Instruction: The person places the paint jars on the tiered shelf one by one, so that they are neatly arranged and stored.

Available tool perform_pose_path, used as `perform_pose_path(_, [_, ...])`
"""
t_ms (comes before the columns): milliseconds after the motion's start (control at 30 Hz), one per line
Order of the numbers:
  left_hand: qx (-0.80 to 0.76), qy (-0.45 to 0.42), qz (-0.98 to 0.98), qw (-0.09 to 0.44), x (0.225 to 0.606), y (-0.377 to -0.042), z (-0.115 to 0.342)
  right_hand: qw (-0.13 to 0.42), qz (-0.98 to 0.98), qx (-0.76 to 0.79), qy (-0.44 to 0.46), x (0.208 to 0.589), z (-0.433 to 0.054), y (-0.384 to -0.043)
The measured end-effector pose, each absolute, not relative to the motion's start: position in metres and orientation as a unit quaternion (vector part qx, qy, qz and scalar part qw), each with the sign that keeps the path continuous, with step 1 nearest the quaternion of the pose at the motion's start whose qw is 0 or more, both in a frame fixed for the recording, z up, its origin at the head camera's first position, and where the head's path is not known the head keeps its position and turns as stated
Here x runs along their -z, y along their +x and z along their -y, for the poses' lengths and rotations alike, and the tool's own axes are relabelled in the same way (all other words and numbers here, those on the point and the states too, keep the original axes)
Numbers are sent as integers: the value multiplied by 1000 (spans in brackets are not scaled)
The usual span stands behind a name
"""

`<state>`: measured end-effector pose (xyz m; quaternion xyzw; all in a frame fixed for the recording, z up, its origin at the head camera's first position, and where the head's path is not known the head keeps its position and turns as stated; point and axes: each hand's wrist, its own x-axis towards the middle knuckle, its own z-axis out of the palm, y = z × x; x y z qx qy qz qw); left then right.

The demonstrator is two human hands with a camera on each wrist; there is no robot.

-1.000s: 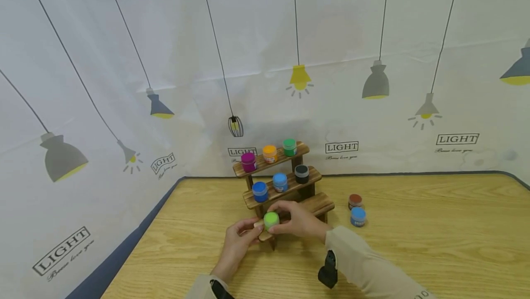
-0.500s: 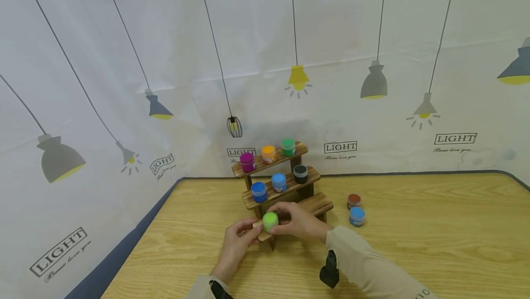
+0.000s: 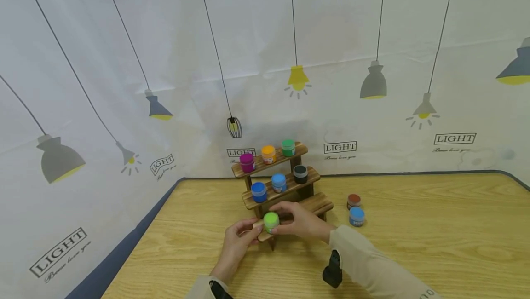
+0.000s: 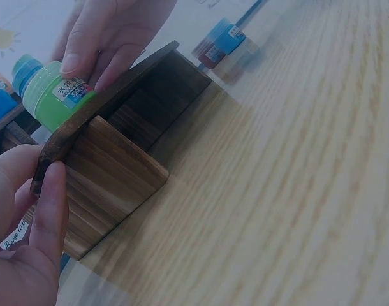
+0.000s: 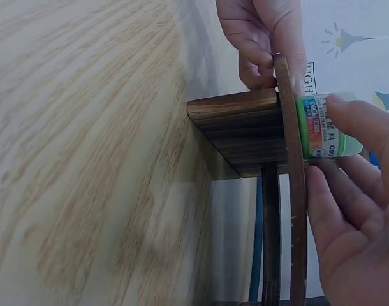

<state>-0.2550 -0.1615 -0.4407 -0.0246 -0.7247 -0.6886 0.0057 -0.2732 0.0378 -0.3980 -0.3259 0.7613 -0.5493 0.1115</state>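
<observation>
My right hand holds a light green paint jar between thumb and fingers. The jar stands upright on the left part of the lowest step of a three-tier wooden display stand, as the right wrist view shows with the jar's label. My left hand pinches the left end of that same step; in the left wrist view its thumb and finger sit on either side of the board's edge. Part of the jar's far side is hidden by the right hand's fingers.
The middle tier bears a dark blue jar, a light blue jar and a black jar. Purple, orange and green jars top the stand. Brown and blue jars stand right on the table.
My right hand and wrist have shifted very slightly to the right, the light green jar barely with them. The left hand keeps its place on the step's end.
</observation>
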Motion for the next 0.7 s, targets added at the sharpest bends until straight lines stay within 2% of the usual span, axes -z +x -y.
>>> perform_pose_path(433, [692,-29,721,18,440,-253,159,13,-789,511,-341,399,-62,-267])
perform_pose_path(700, [689,-34,724,16,439,-252,160,30,-781,540,-312,402,-97,-260])
